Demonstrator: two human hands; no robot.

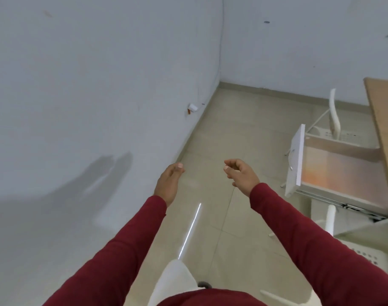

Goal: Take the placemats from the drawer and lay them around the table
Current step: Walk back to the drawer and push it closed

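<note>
Both my hands are stretched out in front of me over the tiled floor, in red sleeves. My left hand (169,182) holds nothing, its fingers fairly straight. My right hand (240,174) is also empty, its fingers loosely curled. To the right a white drawer (295,160) with a metal handle stands pulled out from under the wooden table (385,129). The drawer's inside looks pale with an orange tint; I make out no placemat in it. My right hand is a short way left of the drawer front, apart from it.
A grey-white wall (89,96) runs close along my left and meets another wall at the far corner. White chairs stand by the table, one beyond the drawer (334,111), one at lower right (365,255). Another white chair back (177,281) is just below me.
</note>
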